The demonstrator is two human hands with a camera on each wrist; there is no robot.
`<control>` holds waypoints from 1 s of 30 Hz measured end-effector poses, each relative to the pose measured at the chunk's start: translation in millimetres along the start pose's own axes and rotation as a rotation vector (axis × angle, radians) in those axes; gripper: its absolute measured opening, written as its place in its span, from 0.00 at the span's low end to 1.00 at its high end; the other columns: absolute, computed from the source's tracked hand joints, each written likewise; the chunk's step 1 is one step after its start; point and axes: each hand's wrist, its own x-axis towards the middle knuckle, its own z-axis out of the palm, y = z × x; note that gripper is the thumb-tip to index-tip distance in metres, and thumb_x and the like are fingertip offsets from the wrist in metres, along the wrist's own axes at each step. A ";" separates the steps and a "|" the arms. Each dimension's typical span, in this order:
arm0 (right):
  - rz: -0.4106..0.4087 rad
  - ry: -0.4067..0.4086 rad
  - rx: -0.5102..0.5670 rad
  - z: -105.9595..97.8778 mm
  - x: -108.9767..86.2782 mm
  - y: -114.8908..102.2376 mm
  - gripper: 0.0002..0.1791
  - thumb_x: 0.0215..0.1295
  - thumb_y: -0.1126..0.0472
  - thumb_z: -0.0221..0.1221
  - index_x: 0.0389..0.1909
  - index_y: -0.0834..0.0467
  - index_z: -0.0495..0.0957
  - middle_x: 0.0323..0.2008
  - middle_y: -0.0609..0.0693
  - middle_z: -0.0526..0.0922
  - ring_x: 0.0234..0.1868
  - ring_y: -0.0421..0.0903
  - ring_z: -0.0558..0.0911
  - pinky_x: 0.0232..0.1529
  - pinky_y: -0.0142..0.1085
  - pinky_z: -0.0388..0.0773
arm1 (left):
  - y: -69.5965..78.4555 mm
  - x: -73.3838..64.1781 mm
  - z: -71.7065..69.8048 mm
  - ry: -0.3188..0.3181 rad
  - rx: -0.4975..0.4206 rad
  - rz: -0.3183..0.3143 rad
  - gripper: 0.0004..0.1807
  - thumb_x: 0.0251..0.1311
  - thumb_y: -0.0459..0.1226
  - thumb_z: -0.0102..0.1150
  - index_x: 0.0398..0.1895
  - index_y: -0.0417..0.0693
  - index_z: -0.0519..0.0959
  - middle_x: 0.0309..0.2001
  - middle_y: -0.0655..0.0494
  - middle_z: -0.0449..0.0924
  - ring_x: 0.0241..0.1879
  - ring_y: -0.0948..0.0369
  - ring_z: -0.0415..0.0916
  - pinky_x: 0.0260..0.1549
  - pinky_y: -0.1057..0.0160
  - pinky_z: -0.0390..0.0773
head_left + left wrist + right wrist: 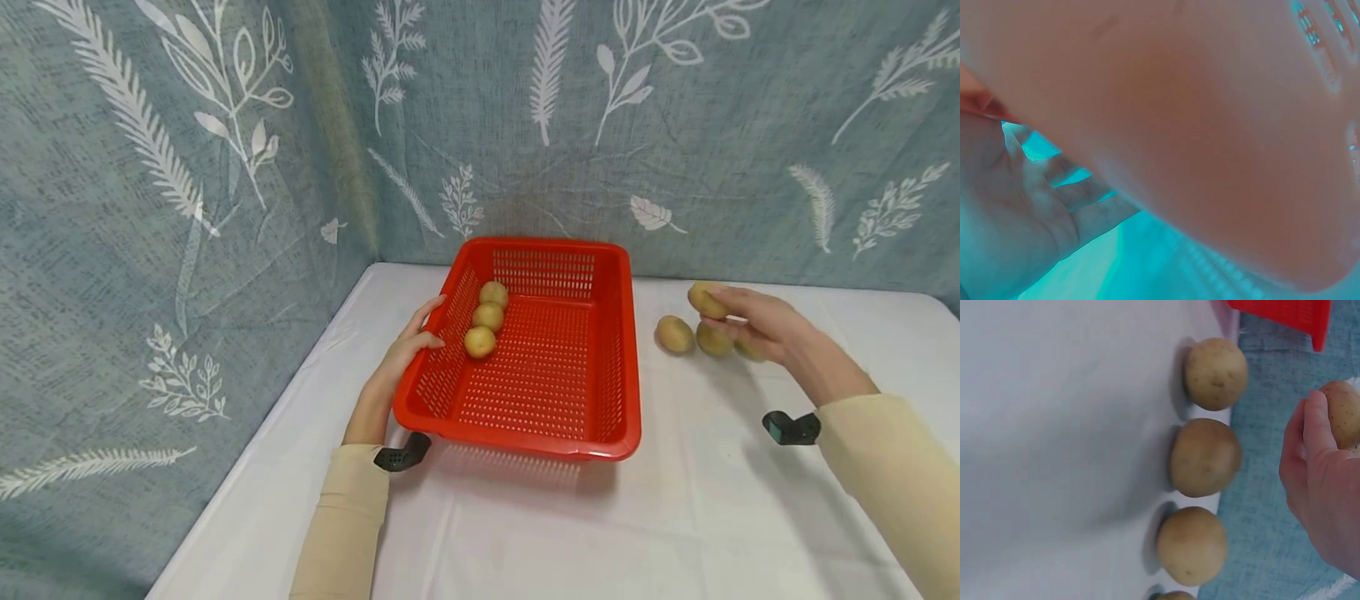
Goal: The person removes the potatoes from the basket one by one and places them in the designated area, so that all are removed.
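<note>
A red plastic basket [525,444] with slotted walls stands in the middle of the head view. Along its left inner side lie three potatoes [488,317] in a row. My left hand [397,354] grips the basket's left edge, its fingertips over the rim; in the left wrist view the basket wall hides part of the fingers. To the right of the basket, my right hand [761,321] holds a potato [705,298] between thumb and fingers, raised over the table. Below it sit more potatoes [1205,457], lined up on the cloth in the right wrist view.
A white cloth covers the table [660,533]. Blue-green curtains [510,150] with white leaf prints hang behind the table and along its left side, close to the basket's far edge.
</note>
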 end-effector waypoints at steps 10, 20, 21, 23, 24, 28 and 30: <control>-0.013 -0.054 0.018 0.5 -6.5 22.4 0.22 0.70 0.66 0.50 0.61 0.65 0.56 0.48 0.51 0.68 0.44 0.39 0.77 0.52 0.34 0.72 | 2.1 2.2 -0.3 -0.009 -0.005 0.000 0.38 0.59 0.28 0.36 0.75 0.57 0.47 0.69 0.44 0.49 0.51 0.50 0.65 0.41 0.61 0.75; 0.045 0.038 -0.151 9.9 -14.2 44.4 0.36 0.67 0.61 0.56 0.69 0.66 0.48 0.56 0.52 0.55 0.46 0.38 0.71 0.54 0.37 0.70 | 0.6 1.0 0.3 -0.019 0.000 0.024 0.39 0.58 0.27 0.38 0.75 0.56 0.48 0.68 0.44 0.51 0.51 0.49 0.65 0.41 0.60 0.74; 0.045 0.039 -0.161 10.1 -14.8 46.7 0.34 0.67 0.61 0.56 0.67 0.65 0.51 0.56 0.52 0.56 0.46 0.39 0.72 0.54 0.38 0.71 | 0.7 0.8 0.4 -0.017 -0.001 0.022 0.39 0.58 0.28 0.38 0.75 0.56 0.48 0.68 0.45 0.51 0.51 0.49 0.65 0.41 0.60 0.74; 0.044 0.035 -0.172 9.7 -15.6 51.0 0.28 0.67 0.61 0.57 0.62 0.64 0.57 0.54 0.53 0.57 0.44 0.39 0.74 0.53 0.38 0.72 | 0.9 0.7 0.6 -0.014 -0.003 0.018 0.39 0.58 0.28 0.38 0.75 0.57 0.49 0.68 0.45 0.51 0.51 0.49 0.65 0.40 0.60 0.74; 0.043 0.029 -0.180 9.7 -15.8 53.0 0.26 0.67 0.61 0.57 0.61 0.64 0.59 0.54 0.53 0.58 0.44 0.39 0.75 0.52 0.38 0.72 | 0.8 0.8 0.6 -0.014 -0.004 0.017 0.39 0.58 0.28 0.38 0.75 0.57 0.49 0.68 0.45 0.51 0.51 0.49 0.65 0.40 0.60 0.74; 0.035 -0.011 -0.245 9.2 -15.4 60.5 0.12 0.67 0.62 0.56 0.49 0.60 0.72 0.48 0.51 0.69 0.42 0.39 0.79 0.49 0.37 0.75 | -0.9 0.7 -0.1 -0.013 -0.005 0.015 0.39 0.58 0.28 0.38 0.75 0.57 0.48 0.67 0.44 0.52 0.51 0.49 0.65 0.40 0.60 0.74; 0.037 -0.024 -0.301 9.7 -15.0 63.7 0.07 0.67 0.62 0.56 0.44 0.59 0.74 0.44 0.49 0.72 0.41 0.39 0.79 0.47 0.36 0.76 | -2.1 0.6 -0.5 -0.015 -0.009 0.016 0.39 0.59 0.27 0.37 0.75 0.56 0.48 0.67 0.43 0.52 0.50 0.50 0.66 0.40 0.61 0.74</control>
